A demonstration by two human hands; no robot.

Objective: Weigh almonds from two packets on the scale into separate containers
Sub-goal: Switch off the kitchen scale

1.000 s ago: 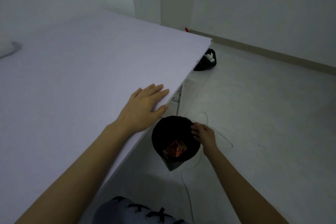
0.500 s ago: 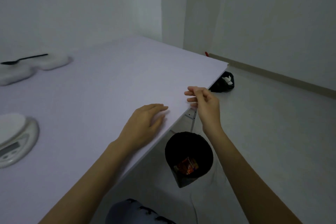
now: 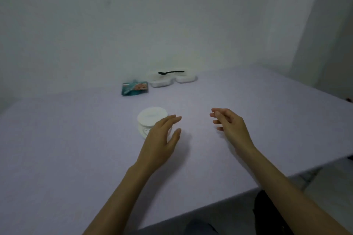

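Weighing station, mid-task: a person's left hand [image 3: 162, 139] hovers flat and open over the lavender table [image 3: 76, 158], fingers straight, thumb apart, holding nothing; its fingertips overlap the near right edge of the white scale [image 3: 151, 118], though whether they touch it cannot be told. The right hand [image 3: 232, 128], well apart from the left, hangs with fingers loosely curled and is likewise empty.

Beyond the left hand's fingertips, well past the scale, a teal packet [image 3: 135, 87] lies on the table; only one packet shows. Farther out, ahead of the gap between the two hands, sit two white containers [image 3: 162, 82] side by side, a black spoon [image 3: 171, 72] laid across their far rims. The scale's platform is bare; what the containers hold is too blurred to tell.

By the look of it, a container and the packet have yet to be brought to the scale, and the risk lies in that reach. The left hand, passing so close over the scale, could nudge it or press the platform and upset its reading; drawing a container toward the hands could tip the loose spoon off; a packet opened carelessly could scatter almonds across the table.
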